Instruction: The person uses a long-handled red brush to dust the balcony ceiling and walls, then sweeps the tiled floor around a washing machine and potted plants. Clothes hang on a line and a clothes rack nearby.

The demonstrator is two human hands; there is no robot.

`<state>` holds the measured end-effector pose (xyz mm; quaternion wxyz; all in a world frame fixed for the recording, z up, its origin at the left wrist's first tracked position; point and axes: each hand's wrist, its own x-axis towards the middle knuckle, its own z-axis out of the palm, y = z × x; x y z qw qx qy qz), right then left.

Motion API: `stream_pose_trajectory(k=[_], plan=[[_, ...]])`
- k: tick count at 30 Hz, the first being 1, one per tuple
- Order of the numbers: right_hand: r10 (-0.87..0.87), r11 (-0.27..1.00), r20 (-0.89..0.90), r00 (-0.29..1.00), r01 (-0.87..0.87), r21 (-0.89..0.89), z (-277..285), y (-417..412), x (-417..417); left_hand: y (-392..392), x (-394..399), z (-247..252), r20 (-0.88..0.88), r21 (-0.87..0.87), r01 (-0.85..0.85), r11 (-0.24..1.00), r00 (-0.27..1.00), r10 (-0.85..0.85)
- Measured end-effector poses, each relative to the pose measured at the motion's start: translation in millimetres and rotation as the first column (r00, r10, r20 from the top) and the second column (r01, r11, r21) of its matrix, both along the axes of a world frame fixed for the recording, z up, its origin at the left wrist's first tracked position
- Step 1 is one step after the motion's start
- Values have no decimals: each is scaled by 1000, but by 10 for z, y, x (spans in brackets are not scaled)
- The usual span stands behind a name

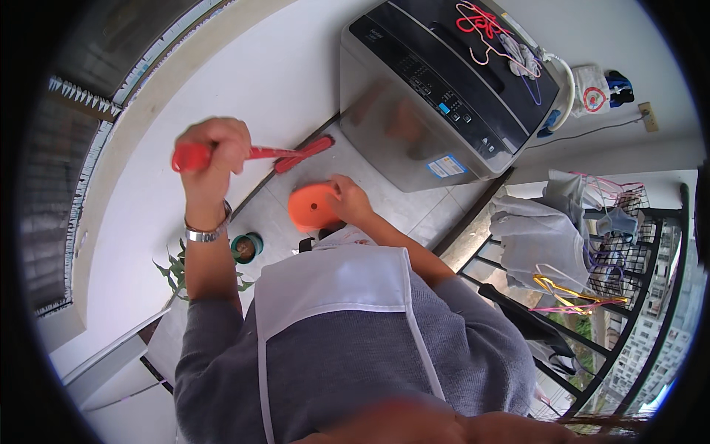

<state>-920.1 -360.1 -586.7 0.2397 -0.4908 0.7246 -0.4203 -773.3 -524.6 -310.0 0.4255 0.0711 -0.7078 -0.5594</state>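
My left hand [217,145], with a metal-banded watch at the wrist, is closed around the red handle of a broom [191,157]. The handle slants away from me to the red brush head [305,154], whose bristles meet the tiled floor close to the wall base. Lower and to the right, my right hand [350,198] grips the edge of an orange plastic stool [310,206] with a round hole in its top. Its legs are hidden from this angle.
A Haier washing machine [410,122] with clothes hangers [485,33] on its lid stands ahead right. Near my left are a green pot [247,247] and a leafy plant [176,269]. Laundry [538,233] hangs by the black railing [646,266] on the right.
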Motion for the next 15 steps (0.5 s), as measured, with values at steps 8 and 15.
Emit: stream_pose_trajectory(k=[8, 15], plan=[[-23, 985, -73, 997, 10, -172, 530, -655, 267, 271, -187, 125, -60, -141, 763, 631, 629, -775], [45, 941, 261, 964, 47, -335, -176, -755, -46, 141, -292, -57, -14, -64, 637, 768, 769, -639]])
